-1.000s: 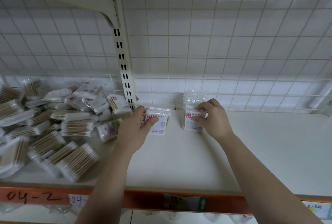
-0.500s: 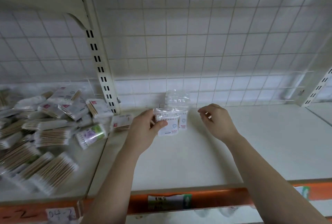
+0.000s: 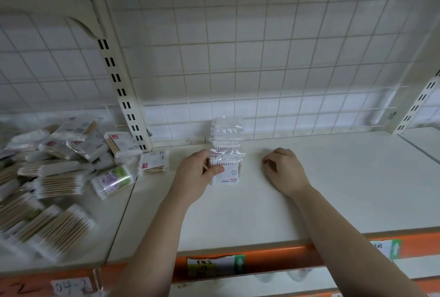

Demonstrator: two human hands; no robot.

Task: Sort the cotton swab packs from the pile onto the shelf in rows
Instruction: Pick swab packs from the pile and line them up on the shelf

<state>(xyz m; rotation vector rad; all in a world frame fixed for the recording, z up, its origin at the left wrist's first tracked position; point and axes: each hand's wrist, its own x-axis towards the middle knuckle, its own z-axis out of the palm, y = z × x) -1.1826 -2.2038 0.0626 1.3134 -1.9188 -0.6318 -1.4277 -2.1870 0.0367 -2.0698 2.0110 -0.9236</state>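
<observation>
A short row of upright cotton swab packs point(image 3: 226, 139) stands on the white shelf point(image 3: 309, 189), running back to the wire grid. My left hand point(image 3: 195, 175) grips the front pack point(image 3: 228, 170) of that row, thumb across its face. To the right of the row, my right hand point(image 3: 283, 168) rests on the shelf with its fingers curled and nothing in it. The pile of swab packs point(image 3: 54, 173) lies on the neighbouring shelf section at the left.
A slotted upright post point(image 3: 123, 96) divides the two shelf sections. A wire grid point(image 3: 262, 58) backs the shelf. An orange front rail point(image 3: 273, 256) carries paper labels. A second upright point(image 3: 419, 104) stands at the far right.
My left hand brought its pack right, up against the front of the row. My right hand let go of the row and drew away to the right. The view shifted rightwards.
</observation>
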